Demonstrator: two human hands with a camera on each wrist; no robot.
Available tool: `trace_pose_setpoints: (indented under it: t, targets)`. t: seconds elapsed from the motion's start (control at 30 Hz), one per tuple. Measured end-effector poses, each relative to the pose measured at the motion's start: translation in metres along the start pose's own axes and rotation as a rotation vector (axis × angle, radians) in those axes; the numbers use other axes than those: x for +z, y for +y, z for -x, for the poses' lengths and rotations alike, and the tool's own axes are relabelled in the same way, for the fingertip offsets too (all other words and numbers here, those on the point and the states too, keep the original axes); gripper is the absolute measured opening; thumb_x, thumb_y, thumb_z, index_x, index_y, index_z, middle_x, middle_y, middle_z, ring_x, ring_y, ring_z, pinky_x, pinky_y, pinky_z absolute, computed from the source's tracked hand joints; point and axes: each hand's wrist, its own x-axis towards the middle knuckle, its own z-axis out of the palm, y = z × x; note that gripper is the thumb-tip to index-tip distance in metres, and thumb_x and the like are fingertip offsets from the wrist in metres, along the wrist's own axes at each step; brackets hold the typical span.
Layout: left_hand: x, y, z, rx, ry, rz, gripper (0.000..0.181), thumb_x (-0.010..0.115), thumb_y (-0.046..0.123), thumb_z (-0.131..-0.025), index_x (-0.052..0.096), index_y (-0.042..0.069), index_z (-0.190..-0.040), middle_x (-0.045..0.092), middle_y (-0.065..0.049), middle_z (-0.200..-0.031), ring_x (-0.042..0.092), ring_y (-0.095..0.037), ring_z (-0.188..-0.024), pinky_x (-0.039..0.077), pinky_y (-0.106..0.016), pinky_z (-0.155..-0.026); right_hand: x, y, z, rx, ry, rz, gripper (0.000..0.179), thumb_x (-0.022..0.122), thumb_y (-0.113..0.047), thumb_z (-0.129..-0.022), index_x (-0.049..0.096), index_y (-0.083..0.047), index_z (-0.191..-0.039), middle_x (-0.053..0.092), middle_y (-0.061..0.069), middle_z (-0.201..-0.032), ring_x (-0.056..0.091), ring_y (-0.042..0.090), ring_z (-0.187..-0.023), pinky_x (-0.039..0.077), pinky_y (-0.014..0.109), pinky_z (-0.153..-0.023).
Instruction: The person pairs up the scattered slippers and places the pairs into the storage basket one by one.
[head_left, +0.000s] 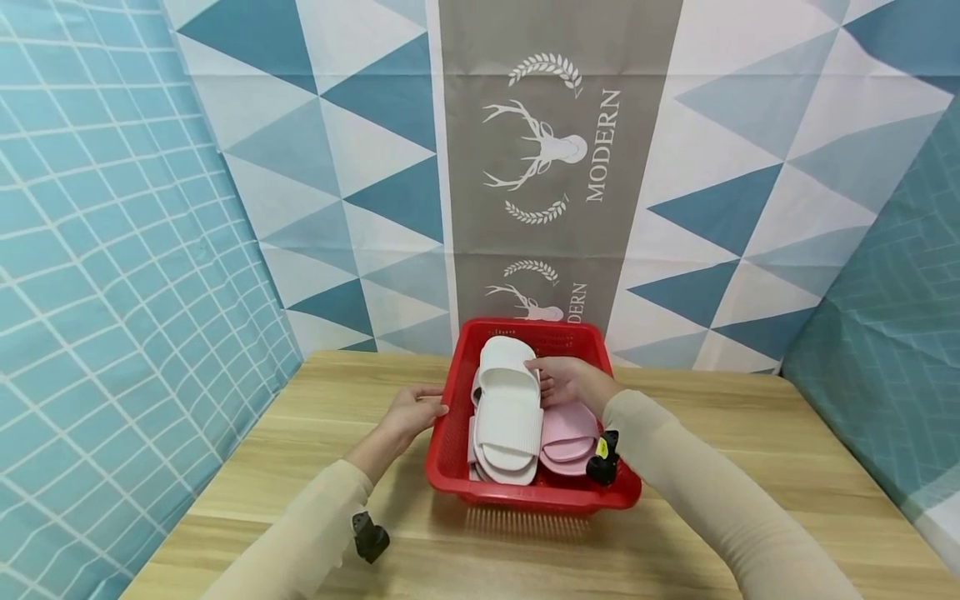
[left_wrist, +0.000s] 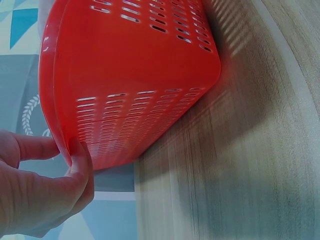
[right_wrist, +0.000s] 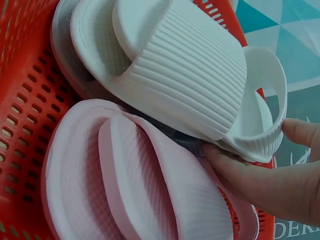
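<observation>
A red plastic basket (head_left: 525, 495) with slotted walls stands on the table, holding slippers. On its left side my left hand (head_left: 408, 414) pinches the rim between thumb and fingers; the left wrist view shows this grip on the basket edge (left_wrist: 48, 90). My right hand (head_left: 567, 381) reaches inside and grips the white slippers (head_left: 507, 425) from their right side. In the right wrist view the thumb lies against a ribbed white strap (right_wrist: 272, 142), with the other fingers low beside the pair. Pink slippers (head_left: 567, 433) lie to the right, below that hand.
Darker greyish-pink slippers (right_wrist: 62, 50) show partly beneath the white pair. The wood-grain table (head_left: 315, 450) extends on both sides of the basket. Behind it hangs a triangle-patterned cloth (head_left: 390, 200), with a blue grid cloth (head_left: 112, 250) along the left.
</observation>
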Motion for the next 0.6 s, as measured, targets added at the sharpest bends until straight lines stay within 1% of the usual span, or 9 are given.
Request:
trace_pose_setpoints:
  t: [0.23,0.33,0.47,0.6]
  targets:
    - [0.0001,0.0015,0.0016,0.016,-0.007,-0.005,0.040,0.052,-0.003,-0.089,0.050,-0.012,-0.128,0.060,-0.034,-0.120,0.067,-0.033,-0.104,0.056,-0.038,-0.089,-0.0010,-0.0014,0.0000,0.002,0.011,0.018,0.067,0.040,-0.028,-0.102,0.010,0.010,-0.149,0.020,0.029,-0.156,0.021,0.041,-0.146,0.020,0.049,-0.121]
    - [0.0004,0.0007,0.0023,0.023,-0.009,0.002,0.039,0.051,-0.004,-0.089,0.051,-0.013,-0.127,0.060,-0.035,-0.120,0.067,-0.034,-0.103,0.056,-0.038,-0.088,-0.0023,-0.0016,0.0000,0.012,0.014,0.022,0.068,0.042,-0.028,-0.101,0.011,0.009,-0.149,0.020,0.029,-0.156,0.022,0.041,-0.146,0.021,0.049,-0.121]
    - [0.0000,-0.0007,0.0032,0.023,-0.005,0.000,0.038,0.051,-0.004,-0.089,0.051,-0.013,-0.126,0.060,-0.035,-0.119,0.067,-0.036,-0.103,0.056,-0.040,-0.089,-0.0034,-0.0022,0.0006,0.020,0.017,0.036,0.067,0.042,-0.027,-0.101,0.012,0.010,-0.149,0.021,0.029,-0.156,0.024,0.042,-0.146,0.023,0.050,-0.120]
    - [-0.0011,0.0001,0.0030,0.026,0.000,-0.022,0.038,0.052,-0.003,-0.090,0.050,-0.012,-0.127,0.061,-0.034,-0.119,0.067,-0.036,-0.102,0.056,-0.042,-0.090,-0.0023,-0.0049,0.0029,0.023,0.018,0.058,0.066,0.042,-0.025,-0.101,0.012,0.010,-0.148,0.021,0.029,-0.155,0.025,0.042,-0.145,0.025,0.050,-0.119]
